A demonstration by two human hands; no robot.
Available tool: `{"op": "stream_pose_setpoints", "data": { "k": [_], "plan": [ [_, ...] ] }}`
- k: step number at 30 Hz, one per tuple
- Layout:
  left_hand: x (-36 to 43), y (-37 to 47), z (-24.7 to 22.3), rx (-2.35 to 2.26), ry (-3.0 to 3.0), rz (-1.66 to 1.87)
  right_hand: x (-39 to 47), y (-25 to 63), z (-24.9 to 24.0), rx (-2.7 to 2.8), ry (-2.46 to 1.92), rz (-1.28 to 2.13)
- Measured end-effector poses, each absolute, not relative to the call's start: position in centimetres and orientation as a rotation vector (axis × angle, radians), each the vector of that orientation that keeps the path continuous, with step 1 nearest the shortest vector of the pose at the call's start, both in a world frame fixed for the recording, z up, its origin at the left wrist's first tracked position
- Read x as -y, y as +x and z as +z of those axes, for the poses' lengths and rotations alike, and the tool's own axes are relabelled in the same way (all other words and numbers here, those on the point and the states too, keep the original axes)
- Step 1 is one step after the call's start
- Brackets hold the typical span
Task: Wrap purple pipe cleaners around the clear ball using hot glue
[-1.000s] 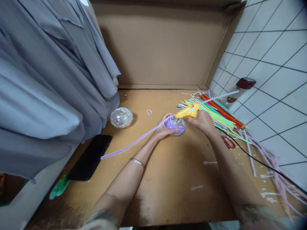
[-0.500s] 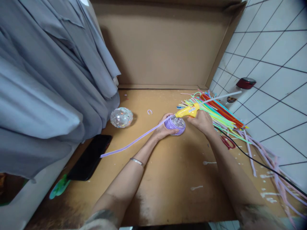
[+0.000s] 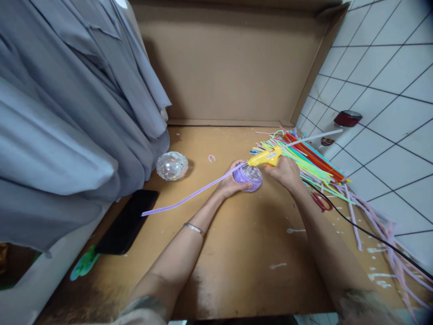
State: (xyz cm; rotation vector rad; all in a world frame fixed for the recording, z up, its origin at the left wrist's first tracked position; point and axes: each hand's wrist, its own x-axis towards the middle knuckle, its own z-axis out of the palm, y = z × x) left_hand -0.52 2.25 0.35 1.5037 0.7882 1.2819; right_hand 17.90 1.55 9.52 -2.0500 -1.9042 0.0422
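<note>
My left hand (image 3: 234, 183) is wrapped around a clear plastic ball (image 3: 252, 172) whose side is wound with a purple pipe cleaner (image 3: 248, 184). The loose end of the purple pipe cleaner (image 3: 192, 196) sticks out to the left, over my wrist, as far as the phone. In my right hand (image 3: 286, 172) is a yellow hot glue gun (image 3: 267, 157) with a long glue stick (image 3: 314, 138) out of its back. Its nozzle is at the top left rim of the ball, where the pipe cleaner leaves it; whether they touch I cannot tell.
A second clear ball (image 3: 172, 165) sits left on the table. Near it lies a pink curved piece (image 3: 212, 158). A black phone (image 3: 126, 223) lies further left. On the right are bundled pipe cleaners (image 3: 304, 158), red-handled scissors (image 3: 321, 201), a black cord (image 3: 365, 230) and a red-lidded jar (image 3: 347, 118).
The loose end of the purple pipe cleaner has risen slightly. Both hands, the ball and the glue gun hold nearly the same place.
</note>
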Motion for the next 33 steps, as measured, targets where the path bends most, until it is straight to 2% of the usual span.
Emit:
{"op": "stream_pose_setpoints", "data": {
  "k": [10,16,21,27,30,33],
  "plan": [
    [-2.1,-0.7,0.5,-0.815,1.522,1.292,-2.3,18.8,9.4,1.805,-2.13,0.109],
    [-2.1,-0.8,0.5,-0.884,1.544,1.348,-3.2,20.4,6.7,1.691,-2.402,0.127],
    [-2.1,-0.7,0.3,-0.895,1.501,1.347,-2.9,20.8,5.1,1.818,-2.508,0.116],
    [-1.8,-0.6,0.5,-0.888,1.503,1.318,-1.9,19.7,8.2,1.859,-2.604,-0.089],
    [-1.9,-0.6,0.3,-0.9,1.524,1.325,-0.6,18.4,10.6,1.931,-2.394,-0.156],
    [-2.1,-0.5,0.0,-0.9,1.566,1.286,1.7,16.1,12.0,2.159,-1.774,-0.15]
  ]
}}
